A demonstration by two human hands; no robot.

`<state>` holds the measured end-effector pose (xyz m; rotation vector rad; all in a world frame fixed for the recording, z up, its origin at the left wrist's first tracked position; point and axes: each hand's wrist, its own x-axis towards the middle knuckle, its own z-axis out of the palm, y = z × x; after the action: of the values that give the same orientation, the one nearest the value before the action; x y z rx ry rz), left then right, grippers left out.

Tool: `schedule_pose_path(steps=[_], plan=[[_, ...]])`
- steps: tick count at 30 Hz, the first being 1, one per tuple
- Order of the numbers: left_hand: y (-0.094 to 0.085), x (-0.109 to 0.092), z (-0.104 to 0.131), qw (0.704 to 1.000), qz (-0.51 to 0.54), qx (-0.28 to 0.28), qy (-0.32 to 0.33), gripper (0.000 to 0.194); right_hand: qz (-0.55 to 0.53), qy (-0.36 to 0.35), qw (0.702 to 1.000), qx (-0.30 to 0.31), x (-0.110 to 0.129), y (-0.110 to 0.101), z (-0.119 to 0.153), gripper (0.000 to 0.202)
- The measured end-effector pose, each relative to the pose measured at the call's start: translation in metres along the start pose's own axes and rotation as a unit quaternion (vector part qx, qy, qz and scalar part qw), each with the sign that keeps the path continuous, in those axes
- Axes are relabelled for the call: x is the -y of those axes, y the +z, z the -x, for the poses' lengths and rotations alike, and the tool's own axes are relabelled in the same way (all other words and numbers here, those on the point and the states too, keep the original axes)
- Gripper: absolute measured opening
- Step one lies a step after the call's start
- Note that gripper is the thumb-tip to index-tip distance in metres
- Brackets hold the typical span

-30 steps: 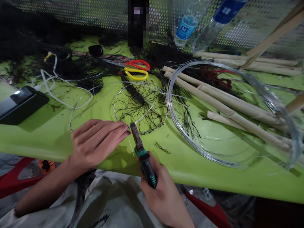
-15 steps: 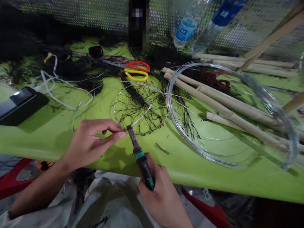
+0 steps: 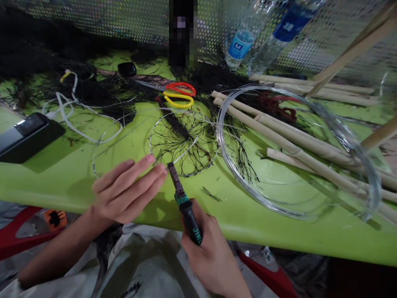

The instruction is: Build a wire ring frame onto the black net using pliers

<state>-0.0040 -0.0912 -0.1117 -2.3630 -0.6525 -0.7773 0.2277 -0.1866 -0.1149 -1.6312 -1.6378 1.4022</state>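
My right hand [image 3: 211,244] is wrapped round the black and green handles of a pair of pliers [image 3: 185,203]. Their dark jaws meet the near left side of a thin wire ring [image 3: 151,138], close to a short white wire end. Black knotted netting [image 3: 186,142] is strung across the ring and gathers into a bundle toward the back. Just left of the plier jaws, my left hand [image 3: 130,192] has its fingers stretched out, with the fingertips beside the ring. Whether those fingertips touch the ring, I cannot tell.
Scissors [image 3: 178,94] with red and yellow handles lie behind the ring. A coil of clear wire [image 3: 228,165] overlaps bamboo sticks [image 3: 288,142] at right. Water bottles [image 3: 240,47] stand at the back. A dark box [image 3: 31,138] with a white cable [image 3: 89,134] is at left.
My left hand has let go of its pinch at the ring's edge, and its fingers have straightened out. My right hand keeps the pliers in nearly the same place.
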Motion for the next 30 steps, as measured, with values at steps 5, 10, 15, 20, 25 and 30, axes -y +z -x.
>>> schedule_pose_path(steps=[5,10,15,20,25,30], plan=[[0.003,0.002,-0.002,0.996,0.046,0.005,-0.077,0.034,-0.008,-0.001,1.0,-0.001,0.002,-0.003,0.002,0.025],[0.01,-0.009,-0.001,0.966,0.14,0.017,-0.215,0.057,0.009,-0.006,1.0,-0.008,0.005,-0.004,0.001,0.024],[0.008,-0.018,-0.008,0.931,0.203,0.024,-0.301,0.051,0.011,-0.011,1.0,0.001,0.002,-0.003,0.001,0.024],[0.001,-0.016,-0.014,0.801,0.349,0.095,-0.478,0.027,0.013,-0.009,1.0,-0.006,0.002,-0.003,0.0,0.026],[0.007,0.008,-0.012,0.502,0.643,0.179,-0.55,0.029,0.013,-0.005,1.0,-0.008,0.004,-0.002,-0.002,0.026],[0.001,0.015,-0.014,0.625,0.566,0.224,-0.489,0.038,0.007,0.002,1.0,-0.01,0.002,-0.002,0.0,0.023]])
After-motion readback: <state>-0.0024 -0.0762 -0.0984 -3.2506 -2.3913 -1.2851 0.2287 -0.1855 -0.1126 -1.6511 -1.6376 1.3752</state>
